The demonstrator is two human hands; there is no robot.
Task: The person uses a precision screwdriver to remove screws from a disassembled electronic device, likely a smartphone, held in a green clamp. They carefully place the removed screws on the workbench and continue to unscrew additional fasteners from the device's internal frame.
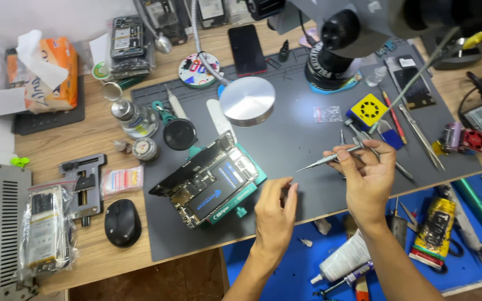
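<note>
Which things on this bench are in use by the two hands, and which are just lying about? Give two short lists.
In use:
right hand holding tweezers
left hand, raised beside the opened phone
green holding clamp under the phone

Lying about:
black mouse
tissue pack
black phone
yellow glue bottle
white tube
red pen

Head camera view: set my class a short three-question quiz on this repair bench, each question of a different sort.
1. True or false: the right hand holds tweezers.
2. The opened phone sits in: A) a green holder, B) a red bowl, C) a cardboard box?
3. Which dark thing lies on the wooden desk left of the grey mat?

Key: 1. True. 2. A. 3. The computer mouse. The left hand holds nothing that shows.
</note>
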